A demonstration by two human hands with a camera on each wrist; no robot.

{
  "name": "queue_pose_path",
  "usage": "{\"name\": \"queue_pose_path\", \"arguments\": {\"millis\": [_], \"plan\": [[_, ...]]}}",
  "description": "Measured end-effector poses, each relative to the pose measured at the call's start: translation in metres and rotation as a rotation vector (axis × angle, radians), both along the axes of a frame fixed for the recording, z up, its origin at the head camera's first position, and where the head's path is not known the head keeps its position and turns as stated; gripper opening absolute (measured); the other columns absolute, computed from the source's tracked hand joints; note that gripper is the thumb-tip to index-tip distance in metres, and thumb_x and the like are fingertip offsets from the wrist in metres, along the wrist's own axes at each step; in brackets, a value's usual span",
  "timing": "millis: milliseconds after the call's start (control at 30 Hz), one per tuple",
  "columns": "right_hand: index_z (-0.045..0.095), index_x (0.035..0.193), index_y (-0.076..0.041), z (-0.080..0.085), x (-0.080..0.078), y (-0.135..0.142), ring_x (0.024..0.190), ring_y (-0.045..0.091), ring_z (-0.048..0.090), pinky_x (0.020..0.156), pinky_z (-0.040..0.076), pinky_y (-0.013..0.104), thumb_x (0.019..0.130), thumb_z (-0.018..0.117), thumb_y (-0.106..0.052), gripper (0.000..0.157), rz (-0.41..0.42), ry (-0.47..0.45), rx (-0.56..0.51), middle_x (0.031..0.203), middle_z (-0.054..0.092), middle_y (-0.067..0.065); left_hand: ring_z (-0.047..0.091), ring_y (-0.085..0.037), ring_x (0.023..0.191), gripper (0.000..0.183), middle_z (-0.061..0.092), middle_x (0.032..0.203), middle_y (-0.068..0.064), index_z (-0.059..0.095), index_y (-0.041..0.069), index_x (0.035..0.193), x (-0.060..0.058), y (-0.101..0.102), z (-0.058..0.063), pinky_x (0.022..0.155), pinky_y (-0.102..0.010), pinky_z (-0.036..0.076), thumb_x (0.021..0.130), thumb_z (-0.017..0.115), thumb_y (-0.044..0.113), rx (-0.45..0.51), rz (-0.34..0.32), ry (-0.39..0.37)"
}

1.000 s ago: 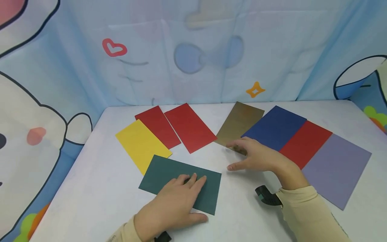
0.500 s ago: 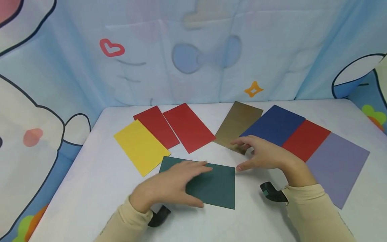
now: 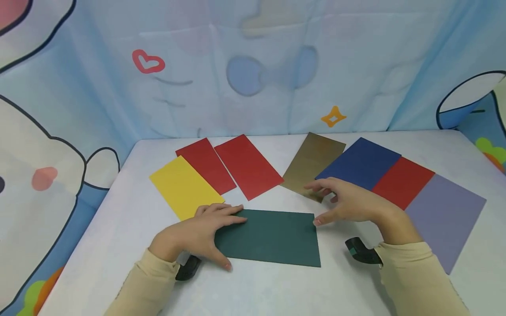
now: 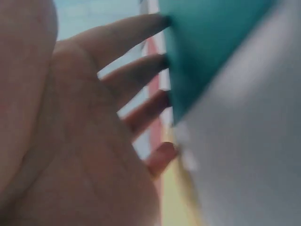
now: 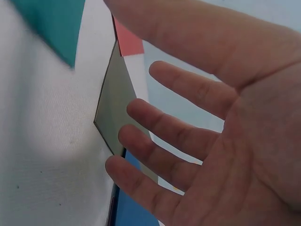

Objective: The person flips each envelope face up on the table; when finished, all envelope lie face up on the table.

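– Sitting against what, the white table?

– A pale blue curtain, printed with a red heart and an orange star.

– And the green card?

– Front middle of the table, long axis side to side, right end slanting slightly nearer. Beyond its left end, the yellow card runs diagonally.

– What of the left hand?

– Fingers spread, fairly straight, touching the green card's left end, gripping nothing.

– The right hand?

– Fingers parted, loosely bent, holding nothing; thumb just beside the green card's right edge, contact impossible to tell. A gold card lies beyond.
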State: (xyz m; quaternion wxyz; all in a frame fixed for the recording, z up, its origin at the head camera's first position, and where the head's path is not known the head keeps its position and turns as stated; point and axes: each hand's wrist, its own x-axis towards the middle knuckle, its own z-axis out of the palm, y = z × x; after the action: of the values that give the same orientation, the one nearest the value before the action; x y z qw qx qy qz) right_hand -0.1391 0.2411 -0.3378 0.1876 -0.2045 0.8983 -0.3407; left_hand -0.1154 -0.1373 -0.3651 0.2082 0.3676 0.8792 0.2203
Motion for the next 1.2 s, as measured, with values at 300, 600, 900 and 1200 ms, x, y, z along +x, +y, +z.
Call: {"name": "queue_pose_path", "arguments": {"millis": [300, 600, 900, 1200], "plan": [[0.049, 0.147, -0.007, 0.0, 0.001, 0.002, 0.126, 0.038, 0.048, 0.1, 0.045, 0.057, 0.077, 0.089, -0.033, 0.085, 0.003, -0.019, -0.035, 0.142, 0.05, 0.014, 0.025, -0.016, 0.144, 0.086, 0.035, 0.158, 0.009, 0.052, 0.029, 0.148, -0.003, 0.003, -0.006, 0.112, -0.052, 0.025, 0.072, 0.09, 0.043, 0.171, 0.018, -0.013], [0.05, 0.146, -0.006, 0.0, 0.0, 0.003, 0.124, 0.037, 0.05, 0.1, 0.045, 0.056, 0.077, 0.089, -0.032, 0.084, 0.004, -0.015, -0.038, 0.142, 0.051, 0.014, 0.038, -0.011, 0.135, 0.074, 0.047, 0.146, 0.014, 0.058, 0.026, 0.141, -0.009, -0.007, -0.015, 0.113, -0.046, 0.029, 0.075, 0.09, 0.038, 0.238, -0.052, -0.046], [0.05, 0.145, -0.006, 0.0, 0.001, 0.003, 0.124, 0.037, 0.05, 0.099, 0.047, 0.055, 0.076, 0.089, -0.032, 0.083, 0.009, -0.032, -0.048, 0.141, 0.052, 0.014, 0.04, -0.01, 0.132, 0.077, 0.05, 0.142, 0.016, 0.056, 0.027, 0.143, -0.009, -0.005, -0.014, 0.113, -0.046, 0.027, 0.075, 0.09, 0.035, 0.199, -0.04, -0.022], [0.05, 0.145, -0.006, -0.002, 0.001, 0.002, 0.123, 0.037, 0.051, 0.098, 0.047, 0.054, 0.076, 0.09, -0.033, 0.085, 0.018, -0.036, -0.046, 0.138, 0.054, 0.013, 0.042, -0.011, 0.129, 0.075, 0.052, 0.139, 0.015, 0.055, 0.027, 0.144, -0.004, -0.001, -0.006, 0.107, -0.035, 0.041, 0.077, 0.088, 0.031, 0.11, -0.01, -0.004]]}}
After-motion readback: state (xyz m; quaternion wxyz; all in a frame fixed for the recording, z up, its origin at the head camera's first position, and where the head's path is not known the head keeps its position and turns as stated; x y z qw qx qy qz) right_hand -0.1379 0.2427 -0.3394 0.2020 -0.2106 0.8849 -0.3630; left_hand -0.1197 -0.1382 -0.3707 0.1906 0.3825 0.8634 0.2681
